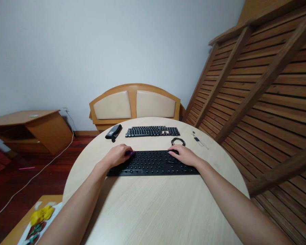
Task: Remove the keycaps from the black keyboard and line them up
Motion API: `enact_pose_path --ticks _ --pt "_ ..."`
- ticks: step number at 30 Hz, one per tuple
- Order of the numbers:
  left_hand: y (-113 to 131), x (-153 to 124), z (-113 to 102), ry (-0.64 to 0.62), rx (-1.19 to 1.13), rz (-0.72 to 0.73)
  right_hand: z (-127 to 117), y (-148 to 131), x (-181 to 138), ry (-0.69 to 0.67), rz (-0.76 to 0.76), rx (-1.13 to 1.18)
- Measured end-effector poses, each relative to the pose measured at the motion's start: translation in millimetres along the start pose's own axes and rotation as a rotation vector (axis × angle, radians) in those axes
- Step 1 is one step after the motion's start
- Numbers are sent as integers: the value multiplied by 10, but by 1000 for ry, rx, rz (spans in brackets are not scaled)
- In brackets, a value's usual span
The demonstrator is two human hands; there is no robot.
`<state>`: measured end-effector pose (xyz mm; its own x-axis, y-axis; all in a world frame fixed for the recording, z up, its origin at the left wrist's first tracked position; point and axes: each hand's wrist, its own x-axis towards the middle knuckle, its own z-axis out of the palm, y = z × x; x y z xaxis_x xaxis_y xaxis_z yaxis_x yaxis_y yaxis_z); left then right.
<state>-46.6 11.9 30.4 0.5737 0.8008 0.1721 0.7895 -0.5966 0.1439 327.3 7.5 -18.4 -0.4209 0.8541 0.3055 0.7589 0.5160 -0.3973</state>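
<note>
A black keyboard base (153, 165) with its keycaps off lies across the middle of the round table, small switches showing in rows. My left hand (118, 154) is closed at its far left corner, and a bit of something purple (130, 153) shows at the fingertips; its kind is hidden. My right hand (184, 154) rests on the right part of the far edge, thumb toward me and fingers over the rim, gripping the base. Behind it, loose black keycaps (150, 131) are set out in keyboard order, with a gap toward the right.
A coiled black cable (178, 141) lies just beyond my right hand. A black pouch-like item (113, 132) sits at the table's back left; a small wire tool (199, 140) lies at right. Wooden slats (265, 98) lean close on the right.
</note>
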Motion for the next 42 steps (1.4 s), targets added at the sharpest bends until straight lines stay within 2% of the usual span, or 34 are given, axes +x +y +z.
enact_pose_path --ticks 2,5,7,11,14,17,21,23,28,33,39,42 --pt "-15 -10 -24 32 1 -28 3 6 -1 -1 -1 5" --pt "-55 -20 -19 182 -5 -107 4 9 -3 -4 -2 -7" --pt "-77 -15 15 235 -2 -142 1 1 -4 -7 -4 -7" --pt "-87 9 97 99 -11 -70 -17 -28 -3 -5 -2 -8" --pt "-77 12 110 62 -5 -32 -25 -37 -1 -9 3 -6" --pt "-45 5 102 93 21 -38 -21 -26 1 -6 2 4" --pt "85 48 175 238 44 -86 -5 -7 3 -4 -8 -10" --pt "192 102 251 282 32 -54 2 -3 5 -5 -13 -18" --pt "472 246 405 219 43 114 16 9 11 -5 -29 -27" --pt "607 313 413 148 135 203 20 15 9 5 -33 -22" --pt "625 283 370 153 109 187 12 3 7 5 -34 -15" --pt "612 241 333 221 60 97 11 2 8 4 -32 -2"
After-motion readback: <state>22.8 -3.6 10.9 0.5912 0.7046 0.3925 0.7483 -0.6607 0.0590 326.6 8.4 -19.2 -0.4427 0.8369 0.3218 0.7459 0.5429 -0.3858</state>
